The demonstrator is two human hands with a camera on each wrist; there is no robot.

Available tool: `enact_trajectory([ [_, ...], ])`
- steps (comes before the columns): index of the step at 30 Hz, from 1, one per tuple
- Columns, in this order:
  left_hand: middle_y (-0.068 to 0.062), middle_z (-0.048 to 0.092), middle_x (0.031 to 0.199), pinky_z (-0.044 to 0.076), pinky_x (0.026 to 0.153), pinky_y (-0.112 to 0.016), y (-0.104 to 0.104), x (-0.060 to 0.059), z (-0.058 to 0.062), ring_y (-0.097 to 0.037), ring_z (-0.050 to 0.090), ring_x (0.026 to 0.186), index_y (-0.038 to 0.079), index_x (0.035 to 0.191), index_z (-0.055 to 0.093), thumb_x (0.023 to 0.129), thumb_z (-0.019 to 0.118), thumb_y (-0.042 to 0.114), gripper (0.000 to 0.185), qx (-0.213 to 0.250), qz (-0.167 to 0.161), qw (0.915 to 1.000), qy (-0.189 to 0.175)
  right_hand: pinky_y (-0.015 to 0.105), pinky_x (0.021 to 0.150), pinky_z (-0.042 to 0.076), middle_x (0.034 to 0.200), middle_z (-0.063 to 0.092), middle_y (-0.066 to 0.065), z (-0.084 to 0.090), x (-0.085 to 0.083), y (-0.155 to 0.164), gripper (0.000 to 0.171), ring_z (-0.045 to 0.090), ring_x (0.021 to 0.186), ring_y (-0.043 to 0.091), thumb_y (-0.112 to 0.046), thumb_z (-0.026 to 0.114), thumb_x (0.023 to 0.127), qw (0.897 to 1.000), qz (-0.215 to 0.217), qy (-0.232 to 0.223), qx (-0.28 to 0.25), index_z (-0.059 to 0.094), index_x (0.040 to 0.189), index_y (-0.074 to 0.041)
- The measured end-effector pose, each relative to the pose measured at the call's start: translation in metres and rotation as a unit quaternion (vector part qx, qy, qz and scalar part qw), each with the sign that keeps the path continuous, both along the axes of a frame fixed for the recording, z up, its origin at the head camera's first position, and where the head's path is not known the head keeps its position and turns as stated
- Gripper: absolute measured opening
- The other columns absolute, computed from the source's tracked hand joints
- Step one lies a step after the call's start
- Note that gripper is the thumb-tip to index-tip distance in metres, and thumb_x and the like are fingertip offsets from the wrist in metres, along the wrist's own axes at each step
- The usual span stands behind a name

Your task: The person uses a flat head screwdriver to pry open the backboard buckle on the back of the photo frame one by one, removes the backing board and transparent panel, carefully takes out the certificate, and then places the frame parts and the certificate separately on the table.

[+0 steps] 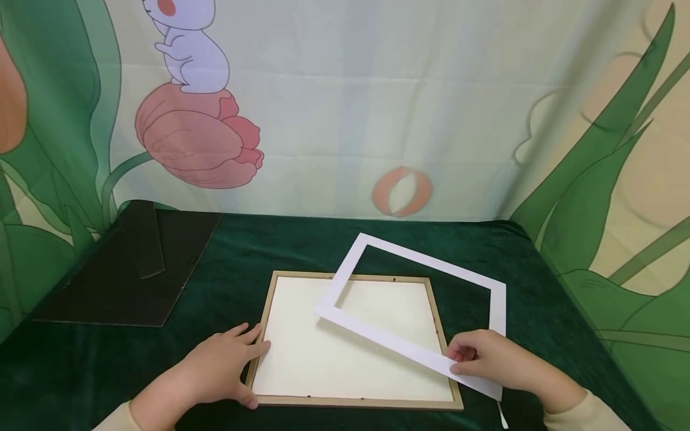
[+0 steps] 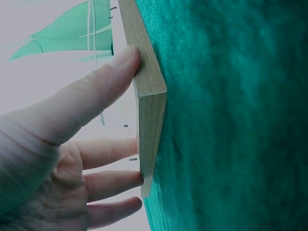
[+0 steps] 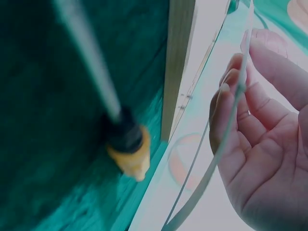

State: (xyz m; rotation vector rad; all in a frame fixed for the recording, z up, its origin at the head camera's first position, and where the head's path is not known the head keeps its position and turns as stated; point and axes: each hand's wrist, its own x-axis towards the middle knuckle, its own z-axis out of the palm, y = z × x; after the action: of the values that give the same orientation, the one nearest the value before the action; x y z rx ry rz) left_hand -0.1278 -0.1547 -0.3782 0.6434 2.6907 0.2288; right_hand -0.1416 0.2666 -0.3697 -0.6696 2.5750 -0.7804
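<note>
A light wooden picture frame point(image 1: 353, 402) lies flat on the green cloth, its pale inside facing up. My left hand point(image 1: 245, 371) rests at the frame's near left corner. In the left wrist view the thumb point(image 2: 103, 82) and straight fingers touch the frame point(image 2: 150, 110) along two sides of that corner. My right hand point(image 1: 458, 359) pinches the near right corner of a white mat board point(image 1: 431, 264). The mat lies askew over the frame's right half, with its far corner past the frame. In the right wrist view the mat point(image 3: 211, 163) shows edge-on between thumb and fingers, next to the frame point(image 3: 178, 67).
A black backing board point(image 1: 108, 281) with a folding stand point(image 1: 142, 239) lies at the far left of the green cloth point(image 1: 302, 245). A printed backdrop closes the table behind and on both sides. A blurred yellow-tipped cord point(image 3: 127, 149) hangs close to the right wrist camera.
</note>
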Motion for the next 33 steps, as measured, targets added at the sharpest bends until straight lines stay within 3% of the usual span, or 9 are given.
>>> enact_trajectory([
  [14, -0.011, 0.036, 0.13, 0.029, 0.087, -0.052, 0.0, 0.0, -0.003, -0.032, 0.028, 0.118, 0.014, 0.12, 0.05, 0.051, 0.068, 0.056, 0.083, 0.012, 0.001, 0.9999, -0.006, 0.023, 0.054, 0.043, 0.072, 0.056, -0.004, -0.007, -0.004, 0.041, 0.018, 0.05, 0.063, 0.01, -0.027, 0.062, 0.076, 0.996, -0.089, 0.027, -0.007, 0.06, 0.084, -0.011],
  [21, -0.012, 0.036, 0.13, 0.03, 0.085, -0.054, 0.0, 0.0, -0.002, -0.033, 0.03, 0.117, 0.013, 0.12, 0.05, 0.05, 0.069, 0.055, 0.084, 0.012, 0.008, 0.9997, -0.017, 0.026, 0.052, 0.042, 0.075, 0.055, 0.0, -0.01, -0.01, 0.051, 0.022, 0.047, 0.064, 0.014, -0.025, 0.063, 0.075, 0.983, -0.18, 0.013, 0.025, 0.059, 0.087, -0.007],
  [33, -0.012, 0.037, 0.129, 0.031, 0.085, -0.053, -0.001, -0.001, -0.002, -0.033, 0.031, 0.116, 0.013, 0.12, 0.049, 0.05, 0.069, 0.056, 0.084, 0.007, 0.005, 0.9999, -0.013, 0.028, 0.053, 0.041, 0.078, 0.056, 0.003, -0.016, -0.027, 0.073, 0.034, 0.047, 0.064, 0.016, -0.033, 0.061, 0.076, 0.97, -0.241, 0.007, 0.039, 0.059, 0.092, -0.004],
])
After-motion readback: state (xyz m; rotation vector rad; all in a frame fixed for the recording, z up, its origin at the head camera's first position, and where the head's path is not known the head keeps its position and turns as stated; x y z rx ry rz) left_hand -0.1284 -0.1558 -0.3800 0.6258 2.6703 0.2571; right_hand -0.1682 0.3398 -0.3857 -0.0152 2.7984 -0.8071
